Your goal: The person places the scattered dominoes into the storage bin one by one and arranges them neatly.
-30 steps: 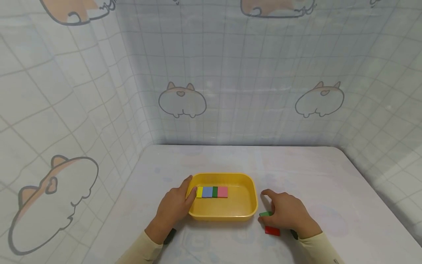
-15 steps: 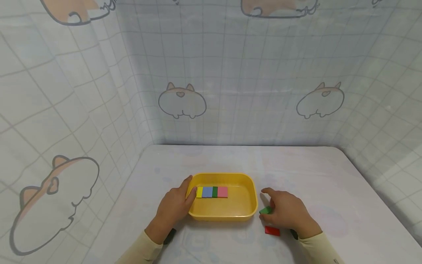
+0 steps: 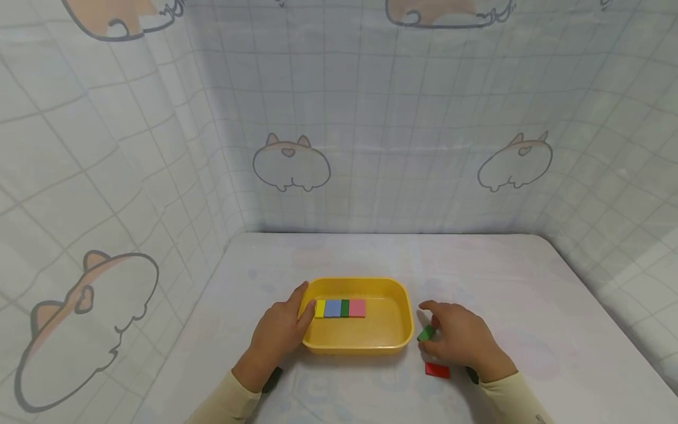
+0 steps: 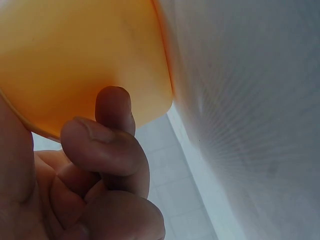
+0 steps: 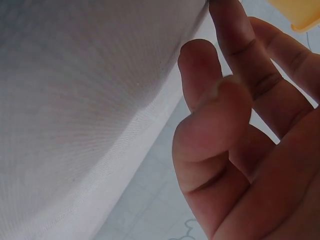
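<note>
My left hand (image 3: 279, 333) grips the left end of a yellow plastic tray (image 3: 365, 343), thumb over the rim and fingers outside its wall. In the left wrist view curled fingers (image 4: 107, 150) lie close under the tray's wall (image 4: 75, 55). Side by side in the tray sit a yellow block (image 3: 320, 309), a blue block (image 3: 332, 308), a dark green block (image 3: 345, 308) and a pink block (image 3: 357, 308). Right of the tray, my right hand (image 3: 461, 338) pinches a small green block (image 3: 425, 334), slanted and partly covered; the right wrist view hides it.
A flat red block (image 3: 436, 370) lies on the pale table (image 3: 349, 394) just in front of the right hand. A dark wrist band (image 3: 272, 380) shows under the left wrist. Cloth walls (image 3: 397, 206) with a grid pattern and cartoon animals close off the back and sides.
The green block has turned from nearly level to a steeper slant within my right hand, which has shifted slightly away from me. The left hand, tray and red block stay put.
</note>
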Action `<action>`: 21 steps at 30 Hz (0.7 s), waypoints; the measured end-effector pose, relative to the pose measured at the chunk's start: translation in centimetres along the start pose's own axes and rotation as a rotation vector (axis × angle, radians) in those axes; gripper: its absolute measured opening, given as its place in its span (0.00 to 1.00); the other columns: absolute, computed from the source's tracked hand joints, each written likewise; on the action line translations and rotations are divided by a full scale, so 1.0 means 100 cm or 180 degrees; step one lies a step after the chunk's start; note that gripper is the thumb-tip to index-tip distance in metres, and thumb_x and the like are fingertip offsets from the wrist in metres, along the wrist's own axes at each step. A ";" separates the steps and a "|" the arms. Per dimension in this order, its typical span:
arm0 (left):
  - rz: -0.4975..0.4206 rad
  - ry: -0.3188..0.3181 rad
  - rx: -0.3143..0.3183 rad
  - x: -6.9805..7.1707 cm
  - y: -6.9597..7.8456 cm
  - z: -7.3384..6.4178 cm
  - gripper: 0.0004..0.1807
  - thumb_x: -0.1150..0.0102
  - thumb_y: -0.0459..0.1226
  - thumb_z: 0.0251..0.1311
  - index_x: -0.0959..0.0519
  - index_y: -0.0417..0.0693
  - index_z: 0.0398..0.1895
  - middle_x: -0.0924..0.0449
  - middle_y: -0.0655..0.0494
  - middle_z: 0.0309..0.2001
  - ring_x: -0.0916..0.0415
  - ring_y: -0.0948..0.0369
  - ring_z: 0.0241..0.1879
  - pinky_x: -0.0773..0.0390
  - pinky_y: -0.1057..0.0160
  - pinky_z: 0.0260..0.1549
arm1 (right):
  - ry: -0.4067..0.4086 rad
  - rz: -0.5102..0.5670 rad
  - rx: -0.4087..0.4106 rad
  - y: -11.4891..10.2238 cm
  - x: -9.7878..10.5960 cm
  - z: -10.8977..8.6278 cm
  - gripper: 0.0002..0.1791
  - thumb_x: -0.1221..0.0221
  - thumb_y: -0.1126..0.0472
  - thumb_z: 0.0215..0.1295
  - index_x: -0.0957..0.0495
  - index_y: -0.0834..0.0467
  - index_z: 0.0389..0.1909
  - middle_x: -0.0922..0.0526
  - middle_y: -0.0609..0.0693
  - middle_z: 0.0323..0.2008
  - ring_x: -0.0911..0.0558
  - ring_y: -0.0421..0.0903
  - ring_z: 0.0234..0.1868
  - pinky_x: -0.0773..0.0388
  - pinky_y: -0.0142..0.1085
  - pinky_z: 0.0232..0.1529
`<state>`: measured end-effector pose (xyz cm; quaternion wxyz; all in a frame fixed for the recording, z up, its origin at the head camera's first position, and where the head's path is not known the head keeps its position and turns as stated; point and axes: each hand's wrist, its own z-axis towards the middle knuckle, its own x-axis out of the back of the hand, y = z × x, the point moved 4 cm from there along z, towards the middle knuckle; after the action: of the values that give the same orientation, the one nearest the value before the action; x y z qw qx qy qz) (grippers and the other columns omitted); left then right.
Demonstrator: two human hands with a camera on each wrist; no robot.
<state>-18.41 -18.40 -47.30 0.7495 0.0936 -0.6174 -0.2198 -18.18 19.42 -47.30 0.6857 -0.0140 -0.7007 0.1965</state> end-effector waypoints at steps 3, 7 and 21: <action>-0.0004 -0.0013 0.0017 0.000 0.000 0.000 0.33 0.53 0.55 0.81 0.33 0.48 0.80 0.33 0.61 0.17 0.33 0.61 0.21 0.19 0.54 0.33 | -0.0021 -0.0003 -0.0023 0.000 0.000 0.000 0.35 0.22 0.42 0.48 0.18 0.44 0.60 0.23 0.35 0.31 0.27 0.38 0.32 0.25 0.38 0.31; -0.0001 0.0026 -0.0002 0.000 0.000 0.000 0.33 0.54 0.56 0.81 0.33 0.48 0.80 0.33 0.61 0.18 0.32 0.61 0.21 0.19 0.53 0.33 | -0.0027 -0.0005 -0.0026 -0.001 0.001 0.000 0.35 0.21 0.43 0.48 0.17 0.45 0.60 0.22 0.35 0.31 0.26 0.38 0.33 0.25 0.39 0.32; 0.0003 -0.0002 0.0056 -0.002 0.000 0.001 0.34 0.55 0.58 0.81 0.33 0.49 0.80 0.32 0.61 0.18 0.32 0.61 0.21 0.21 0.55 0.31 | 0.0053 -0.0004 0.0042 0.000 0.001 -0.001 0.34 0.22 0.44 0.48 0.17 0.46 0.59 0.22 0.36 0.32 0.26 0.38 0.33 0.25 0.39 0.32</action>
<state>-18.57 -18.34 -47.45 0.7485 0.0999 -0.6196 -0.2141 -18.14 19.50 -47.19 0.6917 -0.0106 -0.6937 0.2006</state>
